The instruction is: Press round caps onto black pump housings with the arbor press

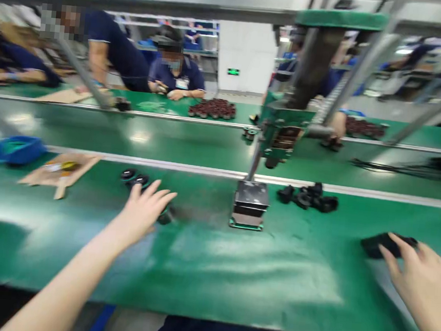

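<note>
My left hand reaches over the bench with its fingers stretched and apart, and I see nothing held in it. Just beyond its fingertips lie round black parts. A small dark part shows by its fingers, partly covered. At the right, my right hand has its thumb and fingers on a black part; motion blur hides its exact shape. Between the hands, a metal block stands on a small green-edged base under a green press head.
Several black parts lie right of the press. Left are a cardboard piece with yellow items and a blue tray. A metal rail edges the green bench. Co-workers sit opposite near dark red parts.
</note>
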`<state>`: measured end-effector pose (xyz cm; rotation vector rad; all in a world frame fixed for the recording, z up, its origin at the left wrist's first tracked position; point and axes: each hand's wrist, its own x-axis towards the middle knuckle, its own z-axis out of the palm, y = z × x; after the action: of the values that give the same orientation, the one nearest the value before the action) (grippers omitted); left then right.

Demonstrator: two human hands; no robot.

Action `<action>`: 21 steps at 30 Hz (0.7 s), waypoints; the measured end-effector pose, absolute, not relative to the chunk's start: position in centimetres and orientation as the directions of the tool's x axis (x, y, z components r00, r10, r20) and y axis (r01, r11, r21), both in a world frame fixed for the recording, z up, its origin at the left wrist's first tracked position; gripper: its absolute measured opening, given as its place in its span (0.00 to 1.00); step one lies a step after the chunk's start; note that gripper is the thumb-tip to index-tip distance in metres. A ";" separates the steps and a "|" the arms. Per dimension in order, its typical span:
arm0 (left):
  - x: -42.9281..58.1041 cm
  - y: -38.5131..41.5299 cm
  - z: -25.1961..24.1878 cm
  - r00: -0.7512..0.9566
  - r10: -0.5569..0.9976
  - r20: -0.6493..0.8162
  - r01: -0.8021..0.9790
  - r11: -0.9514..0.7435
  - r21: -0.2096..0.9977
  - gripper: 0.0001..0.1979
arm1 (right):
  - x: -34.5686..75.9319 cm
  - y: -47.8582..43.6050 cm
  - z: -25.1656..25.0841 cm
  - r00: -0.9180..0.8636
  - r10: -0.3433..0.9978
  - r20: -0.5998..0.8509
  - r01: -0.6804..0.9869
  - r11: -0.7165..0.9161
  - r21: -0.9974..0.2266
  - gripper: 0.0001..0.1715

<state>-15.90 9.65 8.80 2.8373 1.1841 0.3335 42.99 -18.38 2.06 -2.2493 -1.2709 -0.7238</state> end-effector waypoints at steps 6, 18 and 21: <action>-16.1 12.2 6.9 0.746 0.651 0.139 0.619 -0.756 0.213 0.19 | 39.3 -14.0 7.2 0.462 0.656 0.597 0.850 -0.519 -0.087 0.36; -2.8 2.0 6.6 0.887 0.462 -0.028 0.342 -0.614 0.711 0.27 | 30.6 2.1 3.1 0.201 0.944 0.260 0.958 -0.135 -0.253 0.29; -1.9 1.7 5.7 0.888 0.459 0.006 0.285 -0.562 0.777 0.31 | 30.2 0.1 2.1 0.244 0.933 0.265 0.934 -0.153 -0.323 0.27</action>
<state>-1.94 1.68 5.69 2.2018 0.5322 0.2624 30.20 0.09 2.07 -2.1065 -1.7060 -0.0037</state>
